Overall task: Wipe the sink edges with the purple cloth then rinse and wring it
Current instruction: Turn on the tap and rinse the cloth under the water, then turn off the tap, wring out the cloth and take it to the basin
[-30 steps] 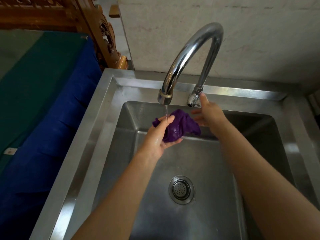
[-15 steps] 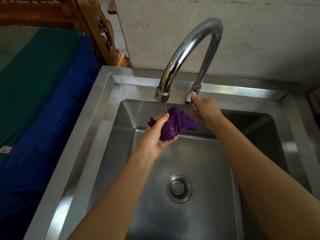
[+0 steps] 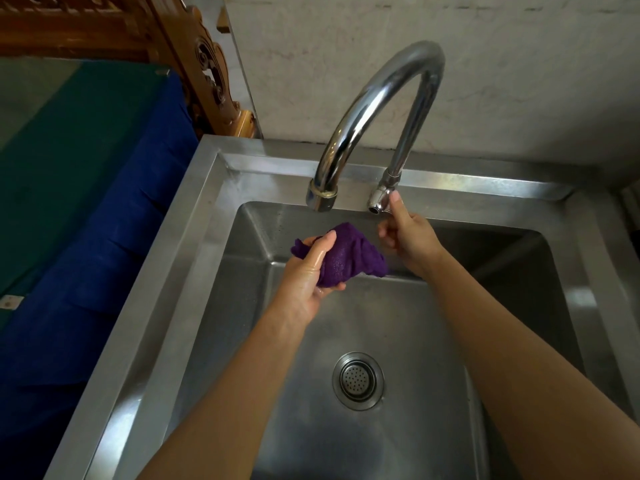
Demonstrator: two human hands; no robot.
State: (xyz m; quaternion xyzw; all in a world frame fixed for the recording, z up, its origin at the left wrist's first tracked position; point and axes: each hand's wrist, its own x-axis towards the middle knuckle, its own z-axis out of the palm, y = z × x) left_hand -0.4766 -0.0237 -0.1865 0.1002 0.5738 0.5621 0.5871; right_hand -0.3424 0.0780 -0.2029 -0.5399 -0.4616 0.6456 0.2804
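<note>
1. The left hand (image 3: 308, 271) grips the purple cloth (image 3: 346, 258): its wet fingers (image 3: 327, 239) curl round the bunched fabric.
2. The cloth hangs over the basin of the sink (image 3: 194, 237), just below the spout of the tap (image 3: 381, 84) and well above the drain (image 3: 358, 380).
3. The right hand (image 3: 408, 237) has its fingers curled, with one fingertip against the tap handle (image 3: 377, 199). Whether it pinches the handle cannot be told.
4. A blue fabric (image 3: 104, 271) lies left of the sink.
</note>
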